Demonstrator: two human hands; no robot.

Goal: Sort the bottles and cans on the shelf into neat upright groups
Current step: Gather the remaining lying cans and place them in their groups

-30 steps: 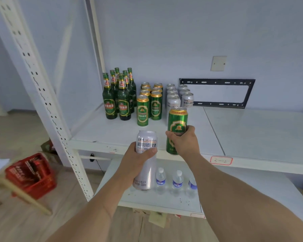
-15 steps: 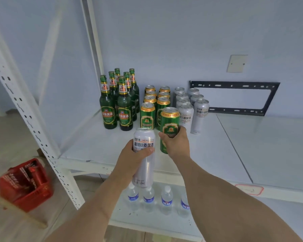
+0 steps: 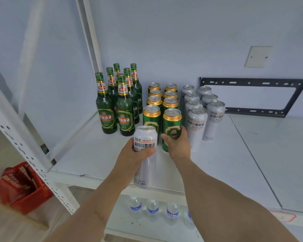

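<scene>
My left hand (image 3: 136,155) grips a tall white can (image 3: 144,165) upright above the shelf's front edge. My right hand (image 3: 177,145) grips a green can (image 3: 171,125) standing at the front of the right green row, beside another green can (image 3: 151,117). Several green cans (image 3: 162,96) stand in two rows behind them. Several green bottles (image 3: 119,100) are grouped at the left. To the right stand several white cans (image 3: 202,109) in two rows. All sit on the white shelf (image 3: 226,158).
A perforated white upright (image 3: 24,142) rises at the left. A black metal bracket (image 3: 252,97) leans against the back wall. Small water bottles (image 3: 152,209) stand on the lower shelf. A red crate (image 3: 23,186) lies on the floor at the left.
My right hand carried the green can forward and set it at the front of the green rows. My left hand followed with the white can. The view moved closer to the shelf.
</scene>
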